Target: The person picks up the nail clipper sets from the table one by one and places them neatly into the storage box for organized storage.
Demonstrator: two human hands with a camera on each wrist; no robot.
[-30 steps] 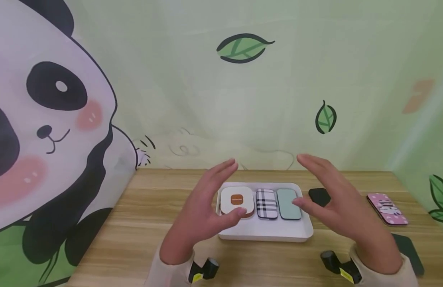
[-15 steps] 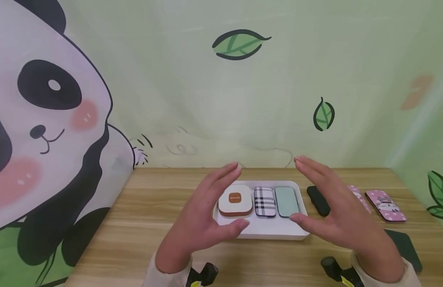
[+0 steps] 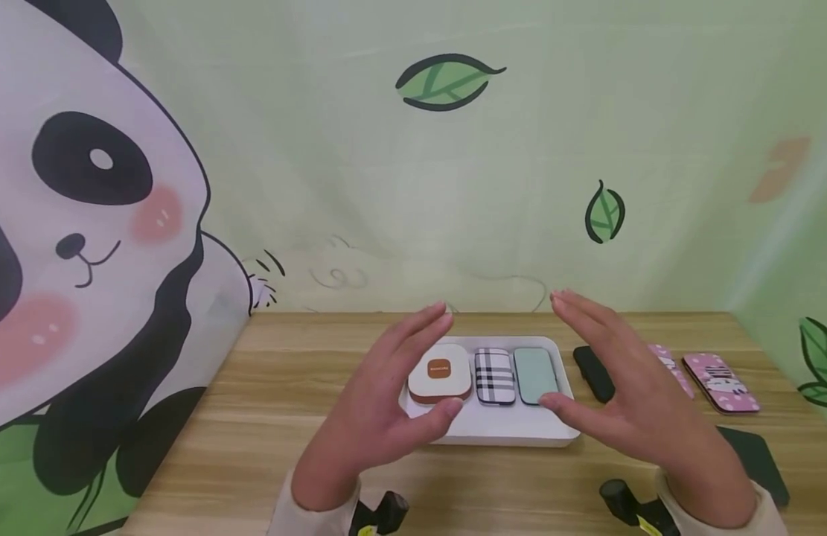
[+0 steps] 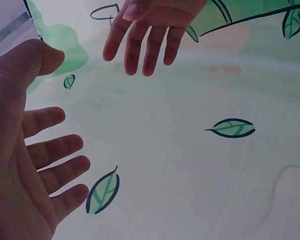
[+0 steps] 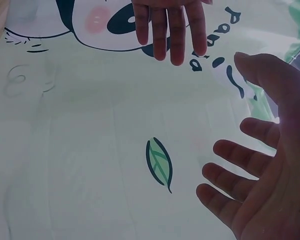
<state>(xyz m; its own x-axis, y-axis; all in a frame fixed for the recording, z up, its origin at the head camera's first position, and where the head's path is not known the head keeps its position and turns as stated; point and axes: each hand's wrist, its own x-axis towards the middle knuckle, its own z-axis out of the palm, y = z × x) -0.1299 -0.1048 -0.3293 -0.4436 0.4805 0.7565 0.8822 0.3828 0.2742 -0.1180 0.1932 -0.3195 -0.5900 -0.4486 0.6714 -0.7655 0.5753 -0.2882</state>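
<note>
My left hand [image 3: 389,402] is raised over the left side of a white tray [image 3: 510,426], thumb and fingers spread, holding nothing. Facing it, my right hand [image 3: 630,391] hovers by the tray's right side, likewise spread and bare. Inside the tray sit a white rounded-square case [image 3: 453,381] with a brown label and brown lower edge, a plaid rounded case [image 3: 495,377] and a mint-green rounded case [image 3: 536,372]. Both wrist views show the palms apart; the left wrist view has the right hand [image 4: 150,35] at its top. My left hand covers the tray's left front corner.
Right of the tray lie a black rounded item [image 3: 592,372], a pink item [image 3: 671,368] partly behind my right hand, a pink cartoon-patterned case [image 3: 721,383] and a dark green flat item [image 3: 755,461]. A panda-printed cloth backdrop [image 3: 333,149] stands behind the wooden table [image 3: 252,417].
Over the last second the head view shifted slightly, and my right hand now covers less of the black item. In the last half second both hands stay almost still.
</note>
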